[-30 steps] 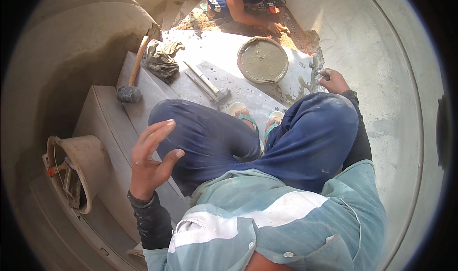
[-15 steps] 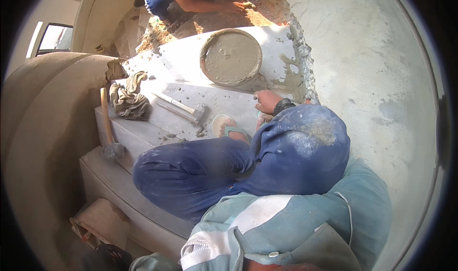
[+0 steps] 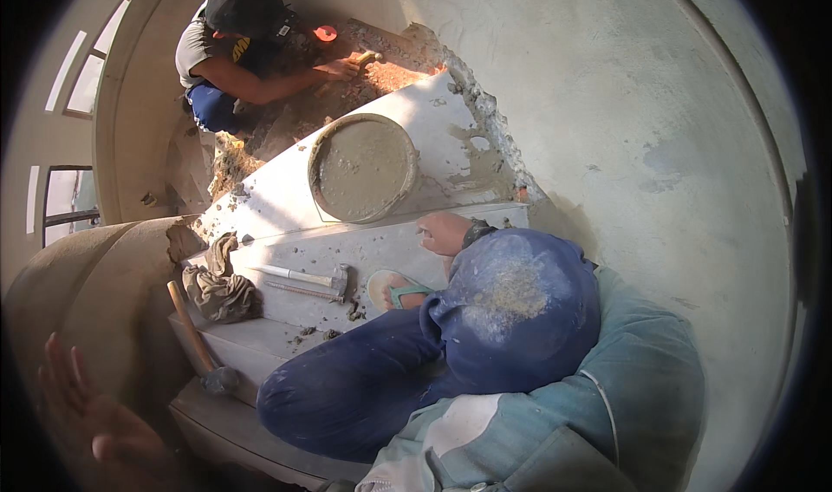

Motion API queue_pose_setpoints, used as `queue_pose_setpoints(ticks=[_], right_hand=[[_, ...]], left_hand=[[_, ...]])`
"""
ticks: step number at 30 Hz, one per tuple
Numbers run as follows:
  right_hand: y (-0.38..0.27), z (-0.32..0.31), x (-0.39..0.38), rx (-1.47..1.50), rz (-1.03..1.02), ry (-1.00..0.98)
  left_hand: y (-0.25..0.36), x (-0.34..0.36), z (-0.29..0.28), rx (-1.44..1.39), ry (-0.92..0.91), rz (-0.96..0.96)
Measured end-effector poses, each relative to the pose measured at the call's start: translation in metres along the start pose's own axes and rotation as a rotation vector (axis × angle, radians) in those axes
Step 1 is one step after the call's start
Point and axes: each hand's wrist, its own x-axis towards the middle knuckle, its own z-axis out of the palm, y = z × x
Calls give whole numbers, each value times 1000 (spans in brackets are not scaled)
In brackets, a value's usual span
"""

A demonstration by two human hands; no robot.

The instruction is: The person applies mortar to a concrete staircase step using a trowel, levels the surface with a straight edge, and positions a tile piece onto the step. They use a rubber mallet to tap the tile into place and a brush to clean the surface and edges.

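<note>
My left hand [image 3: 91, 410] is raised at the lower left in front of the curved wall, fingers spread and holding nothing. Beyond my bent knee, my right hand [image 3: 444, 233] hangs close to the step's riser, a dark band round its wrist. Its fingers are loosely bent, with no object visible in them. Past that hand a round tub of wet grey mortar [image 3: 362, 167] stands on the upper step. By my sandaled foot [image 3: 397, 290] lie a hammer [image 3: 299, 275] with a pale handle and a thin metal rod [image 3: 303, 291].
A crumpled rag [image 3: 221, 291] lies on the step's left end. A wooden-handled mallet [image 3: 198, 340] leans there, dark head down. Farther up, a co-worker [image 3: 247, 50] crouches, holding a small yellowish tool [image 3: 368, 58] near rubble. A plastered wall [image 3: 641, 145] rises on the right.
My view has tilted up and turned, bringing more of the co-worker into sight. My left hand has come into view at the lower left. My right hand stays near the riser.
</note>
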Motion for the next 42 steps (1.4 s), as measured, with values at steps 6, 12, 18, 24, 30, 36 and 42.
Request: queue_pose_setpoints(ticks=[6,12,18,24,30,36,42], right_hand=[[-14,-15,-3,12,5,-75],[-15,-40,-7,-11,42,-119],[-48,-88,15,17,-85,-13],[-175,-192,46,-112,-491,111],[-331,-226,31,-600,-922,-14],[-377,-175,-8,-834,-486,-327],[-357,-168,-23,-1052,-324,-378]], left_hand=[[-251,-229,22,644,-419,-877],[-239,-249,40,616,-183,-1040],[-219,-242,35,659,-306,-864],[-117,-162,70,492,-332,-490],[-22,-84,118,455,-350,-33],[41,-73,108,354,-506,80],[120,-210,115,-190,-819,-333]])
